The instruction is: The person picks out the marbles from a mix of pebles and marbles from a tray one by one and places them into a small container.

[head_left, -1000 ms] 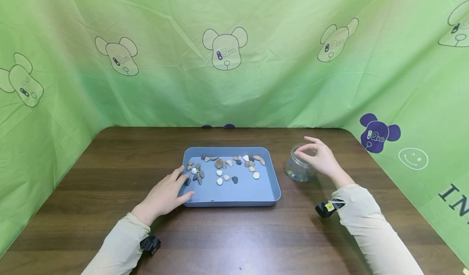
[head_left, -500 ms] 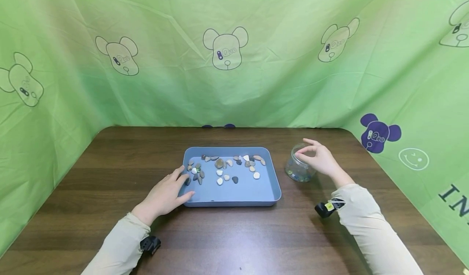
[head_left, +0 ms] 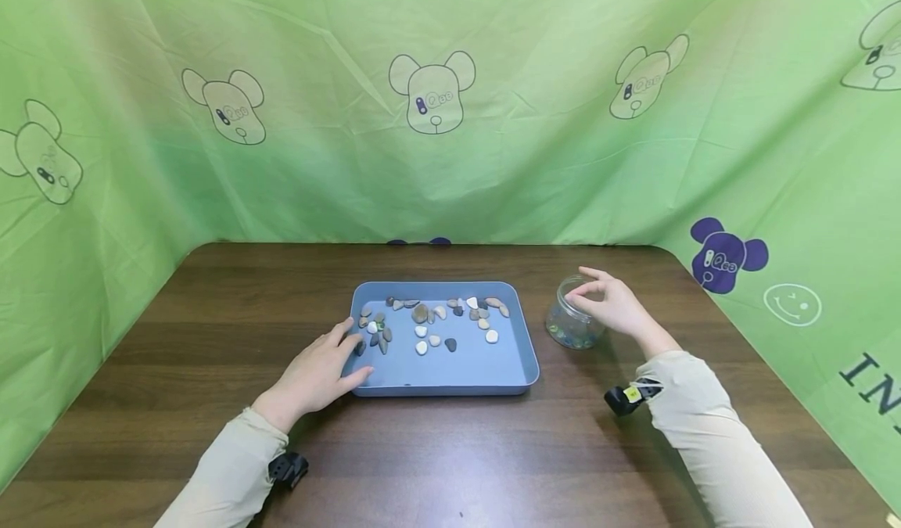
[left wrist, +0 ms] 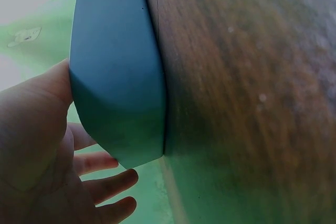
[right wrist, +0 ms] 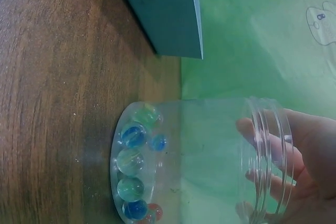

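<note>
A blue tray (head_left: 443,389) on the brown table holds several grey, brown and white stones (head_left: 422,331). My left hand (head_left: 352,352) rests against its front left corner, thumb along the front wall and straight fingers on the left rim. The left wrist view shows the tray (left wrist: 115,77) corner between thumb and fingers (left wrist: 113,182). Right of the tray stands a clear glass jar (head_left: 572,328) with several coloured marbles (right wrist: 131,158) on its bottom. My right hand (head_left: 587,293) hovers at the jar's mouth, its fingers (right wrist: 310,145) loosely curved at the rim. I cannot make out anything between those fingers.
Green cloth with bear prints walls the table (head_left: 450,450) at the back and on both sides. Bare wood lies in front of the tray and to its left. A black wrist camera (head_left: 625,399) sits on the right sleeve, another (head_left: 287,469) on the left.
My right hand has sunk slightly at the jar's mouth. The left hand, tray and stones have not moved.
</note>
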The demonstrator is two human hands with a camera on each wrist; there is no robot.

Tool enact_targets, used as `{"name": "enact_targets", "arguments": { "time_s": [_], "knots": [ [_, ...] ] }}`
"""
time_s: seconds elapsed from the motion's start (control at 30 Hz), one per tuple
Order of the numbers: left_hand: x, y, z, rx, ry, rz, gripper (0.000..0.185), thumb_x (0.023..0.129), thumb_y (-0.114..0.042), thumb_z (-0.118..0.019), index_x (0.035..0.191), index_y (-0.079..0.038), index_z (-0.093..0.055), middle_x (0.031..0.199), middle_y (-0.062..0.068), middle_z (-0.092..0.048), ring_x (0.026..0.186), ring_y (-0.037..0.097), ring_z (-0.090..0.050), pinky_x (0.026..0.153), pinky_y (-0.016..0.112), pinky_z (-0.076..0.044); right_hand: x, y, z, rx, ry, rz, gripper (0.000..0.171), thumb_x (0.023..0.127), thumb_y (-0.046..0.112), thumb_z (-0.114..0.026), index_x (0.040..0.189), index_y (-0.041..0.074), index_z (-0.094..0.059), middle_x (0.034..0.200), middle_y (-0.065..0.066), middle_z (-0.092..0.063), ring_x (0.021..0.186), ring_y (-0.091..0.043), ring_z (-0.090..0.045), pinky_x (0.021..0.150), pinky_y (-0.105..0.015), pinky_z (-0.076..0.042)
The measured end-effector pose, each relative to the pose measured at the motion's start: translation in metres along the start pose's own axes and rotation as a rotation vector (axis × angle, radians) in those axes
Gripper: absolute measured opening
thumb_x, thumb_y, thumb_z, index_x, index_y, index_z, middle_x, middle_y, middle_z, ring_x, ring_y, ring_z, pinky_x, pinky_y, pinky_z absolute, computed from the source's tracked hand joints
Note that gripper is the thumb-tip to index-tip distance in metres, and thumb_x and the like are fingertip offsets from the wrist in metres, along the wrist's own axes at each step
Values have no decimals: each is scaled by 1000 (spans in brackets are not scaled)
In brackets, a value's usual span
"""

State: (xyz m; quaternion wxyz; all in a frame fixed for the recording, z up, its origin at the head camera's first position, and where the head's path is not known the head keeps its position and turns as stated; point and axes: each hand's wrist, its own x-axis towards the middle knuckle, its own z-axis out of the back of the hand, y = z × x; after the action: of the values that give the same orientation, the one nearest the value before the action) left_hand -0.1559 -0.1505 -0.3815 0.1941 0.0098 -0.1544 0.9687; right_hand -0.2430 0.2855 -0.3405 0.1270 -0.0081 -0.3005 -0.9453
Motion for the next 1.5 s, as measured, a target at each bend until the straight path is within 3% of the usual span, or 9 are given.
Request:
{"name": "enact_targets", "arguments": {
  "time_s": [0.17, 0.37, 0.63, 1.13, 1.5],
  "knots": [
    [0, 0, 1, 4, -5, -2, 53, 90, -38, -57, 127, 1, -53, 143, 25, -38, 130, 40, -42, 106, 51, -37, 1, 3, 3, 20, -57, 1, 30, 89, 19, -60, 102, -7, -68, 141, -31, -37, 132, -50, -31, 106, -61, -27],
    [1, 0, 3, 5, -1, 4, 53, 91, -38, -56, 127, 1, -53, 143, 25, -38, 130, 41, -42, 106, 52, -37, 5, 14, 6, 41, -180, 70, 27, 89, 18, -62, 100, -6, -68, 138, -28, -44, 128, -48, -38, 103, -61, -30],
    [0, -1, 3, 6, 2, 8, 53, 91, -38, -56, 127, 0, -53, 143, 24, -39, 129, 40, -43, 106, 51, -37, 15, 39, -2, 82, -217, 135, 22, 87, 17, -64, 99, -2, -70, 136, -25, -48, 130, -44, -39, 106, -57, -29],
    [0, 0, 0, 2, 3, 6, 55, 90, -40, -56, 128, 1, -52, 144, 25, -38, 129, 40, -43, 106, 52, -37, 32, 76, -26, 174, -133, 175, 21, 87, 16, -65, 103, 3, -70, 140, -17, -47, 134, -37, -37, 111, -54, -27],
    [0, 0, 0, 9, 5, 12, 56, 90, -40, -56, 129, 0, -52, 144, 24, -39, 130, 39, -43, 106, 52, -37, 44, 103, -54, 151, -51, 239, 18, 86, 16, -65, 100, 6, -71, 139, -14, -50, 133, -33, -39, 111, -51, -29]
  ]
}}
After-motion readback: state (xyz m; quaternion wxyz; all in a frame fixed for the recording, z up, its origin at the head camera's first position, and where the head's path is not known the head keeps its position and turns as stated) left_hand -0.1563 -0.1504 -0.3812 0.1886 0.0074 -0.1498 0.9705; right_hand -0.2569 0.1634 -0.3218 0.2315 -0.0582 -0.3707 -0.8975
